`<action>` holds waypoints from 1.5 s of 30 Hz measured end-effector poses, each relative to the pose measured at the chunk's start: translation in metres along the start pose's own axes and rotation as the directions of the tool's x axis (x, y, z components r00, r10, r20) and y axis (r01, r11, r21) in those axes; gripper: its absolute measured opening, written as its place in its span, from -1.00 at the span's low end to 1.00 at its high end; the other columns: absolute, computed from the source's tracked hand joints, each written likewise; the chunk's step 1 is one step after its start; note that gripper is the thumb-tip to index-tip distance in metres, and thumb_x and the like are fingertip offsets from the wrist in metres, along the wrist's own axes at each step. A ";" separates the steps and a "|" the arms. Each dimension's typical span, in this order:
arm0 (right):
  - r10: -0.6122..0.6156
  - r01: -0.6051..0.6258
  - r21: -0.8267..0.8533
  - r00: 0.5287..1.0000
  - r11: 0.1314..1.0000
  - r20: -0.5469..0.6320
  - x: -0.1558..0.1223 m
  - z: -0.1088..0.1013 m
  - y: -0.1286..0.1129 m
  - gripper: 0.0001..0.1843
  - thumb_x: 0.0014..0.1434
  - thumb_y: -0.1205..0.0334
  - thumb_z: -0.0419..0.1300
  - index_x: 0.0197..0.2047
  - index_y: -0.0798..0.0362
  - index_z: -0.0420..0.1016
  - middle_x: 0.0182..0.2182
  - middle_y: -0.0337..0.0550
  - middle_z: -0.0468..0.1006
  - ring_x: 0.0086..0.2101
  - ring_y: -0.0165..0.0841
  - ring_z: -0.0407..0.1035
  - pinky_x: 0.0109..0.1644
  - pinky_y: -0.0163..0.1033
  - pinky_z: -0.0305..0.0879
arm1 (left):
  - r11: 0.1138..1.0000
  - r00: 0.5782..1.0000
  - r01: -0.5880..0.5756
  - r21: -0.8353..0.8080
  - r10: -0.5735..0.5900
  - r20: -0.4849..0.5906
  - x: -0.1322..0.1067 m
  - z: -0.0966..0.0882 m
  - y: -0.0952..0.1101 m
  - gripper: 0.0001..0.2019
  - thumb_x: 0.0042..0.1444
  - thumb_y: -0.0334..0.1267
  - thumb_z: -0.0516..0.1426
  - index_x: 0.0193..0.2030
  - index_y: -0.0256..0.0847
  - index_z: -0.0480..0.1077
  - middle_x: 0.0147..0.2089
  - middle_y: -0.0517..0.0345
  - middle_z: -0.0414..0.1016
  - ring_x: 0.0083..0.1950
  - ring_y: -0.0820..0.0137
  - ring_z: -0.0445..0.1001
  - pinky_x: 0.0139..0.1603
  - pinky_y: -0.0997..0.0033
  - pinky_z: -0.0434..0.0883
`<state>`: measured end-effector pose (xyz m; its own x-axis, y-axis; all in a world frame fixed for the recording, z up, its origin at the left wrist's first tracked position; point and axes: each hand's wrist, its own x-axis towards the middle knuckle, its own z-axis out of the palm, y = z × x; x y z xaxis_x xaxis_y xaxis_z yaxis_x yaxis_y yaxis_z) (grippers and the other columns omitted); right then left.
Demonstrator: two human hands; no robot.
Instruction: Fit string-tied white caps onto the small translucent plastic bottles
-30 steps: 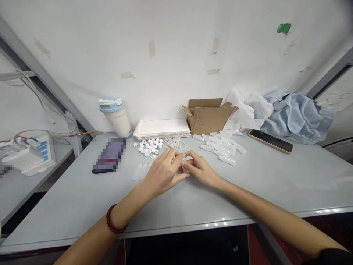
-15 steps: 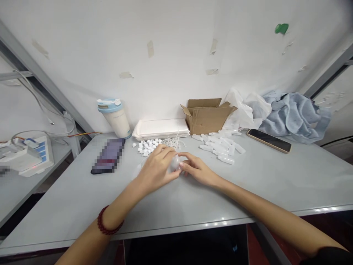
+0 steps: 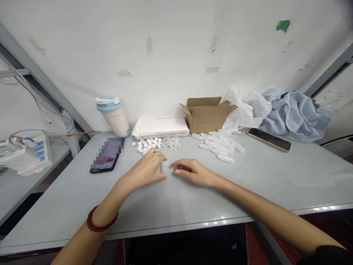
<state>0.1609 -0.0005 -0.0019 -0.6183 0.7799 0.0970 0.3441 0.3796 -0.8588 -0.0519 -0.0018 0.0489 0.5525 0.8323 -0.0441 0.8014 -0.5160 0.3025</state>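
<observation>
My left hand [image 3: 145, 170] is above the table, palm down, its thumb and fingers curved around a pale translucent plastic piece [image 3: 163, 168]. Most of that piece is hidden under the palm, so its kind does not show. Just to the right, apart from it, my right hand [image 3: 194, 172] has bent fingers with a gap between thumb and forefinger, and nothing shows in it. Behind the left hand lie a heap of small white caps [image 3: 149, 143] and a bunch of white strings [image 3: 172, 143]. Several translucent plastic tubes [image 3: 220, 144] are scattered beyond the right hand.
Along the wall stand a cup with a blue lid [image 3: 114, 117], a white stack [image 3: 160, 127], an open cardboard box [image 3: 208, 118], a white plastic bag [image 3: 245, 108] and a blue cloth [image 3: 296, 116]. Phones [image 3: 109, 154] [image 3: 268, 139] lie left and right; a power strip [image 3: 38, 156] is at far left.
My hands have moved apart. The left has drawn back leftward with the translucent piece, and the right has let go of it and its fingers have loosened.
</observation>
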 end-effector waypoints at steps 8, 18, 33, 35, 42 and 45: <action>0.010 -0.011 0.042 1.000 0.999 0.007 0.000 0.001 0.002 -0.68 0.24 0.19 0.11 0.01 0.15 0.41 -0.25 -0.11 0.53 -0.35 -0.42 0.32 -0.23 -0.27 0.28 | 0.998 0.995 0.051 0.022 -0.053 0.084 -0.002 -0.004 -0.004 -0.56 -0.03 -0.19 0.16 0.01 -0.30 0.37 -0.04 -0.05 0.44 0.08 0.06 0.29 -0.05 0.20 0.35; 0.018 -0.019 0.053 1.000 0.998 0.015 0.000 0.000 0.000 -0.70 0.23 0.21 0.12 -0.01 0.16 0.41 -0.25 -0.12 0.52 -0.34 -0.42 0.31 -0.23 -0.27 0.27 | 0.995 0.983 0.096 0.039 -0.101 0.154 -0.004 -0.007 -0.006 -0.54 -0.02 -0.21 0.09 0.04 -0.33 0.32 -0.03 -0.09 0.38 0.09 0.05 0.27 -0.03 0.20 0.34; 0.100 -0.126 -0.140 0.979 0.982 -0.178 0.002 -0.011 0.006 -0.80 0.21 0.24 0.12 -0.18 0.14 0.50 -0.36 -0.13 0.56 -0.40 -0.41 0.36 -0.29 -0.29 0.27 | 0.988 0.995 0.097 -0.120 -0.100 -0.020 0.004 0.001 -0.012 -0.53 0.11 0.12 0.05 -0.02 -0.22 0.32 -0.02 -0.04 0.39 0.13 0.08 0.23 0.04 0.12 0.31; 0.086 -0.157 -0.257 0.960 0.954 -0.266 0.004 -0.019 0.011 -0.81 0.21 0.30 0.09 -0.18 0.14 0.49 -0.32 -0.10 0.57 -0.37 -0.38 0.39 -0.27 -0.28 0.28 | 0.988 0.988 0.073 -0.139 -0.091 -0.123 0.010 0.008 -0.012 -0.59 0.20 0.05 -0.01 -0.01 -0.22 0.33 0.03 -0.04 0.38 0.17 0.10 0.20 0.11 0.07 0.27; 0.119 -0.451 -0.691 0.874 0.565 -0.472 0.008 -0.055 0.016 -0.64 0.22 0.49 -0.05 0.02 0.19 0.41 0.01 0.13 0.43 0.02 -0.15 0.28 -0.13 -0.19 0.27 | 1.000 0.975 -0.018 -0.021 0.013 -0.222 0.032 0.026 -0.016 -0.63 0.27 -0.19 -0.09 0.08 -0.33 0.33 0.19 -0.12 0.28 0.25 0.09 0.11 0.24 0.01 0.15; 0.200 -0.517 -0.726 0.853 0.454 -0.483 0.007 -0.062 0.013 -0.64 0.22 0.48 -0.04 0.04 0.20 0.40 0.02 0.16 0.40 0.04 -0.11 0.24 -0.16 -0.19 0.25 | 1.000 0.975 -0.006 0.027 0.012 -0.222 0.038 0.028 -0.018 -0.62 0.27 -0.23 -0.09 0.11 -0.38 0.32 0.22 -0.16 0.25 0.26 0.08 0.08 0.27 0.01 0.12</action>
<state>0.2046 0.0406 0.0187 -0.1176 0.9811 0.1539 0.9886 0.1303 -0.0749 -0.0390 0.0339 0.0147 0.4977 0.8501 0.1720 0.8036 -0.5265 0.2774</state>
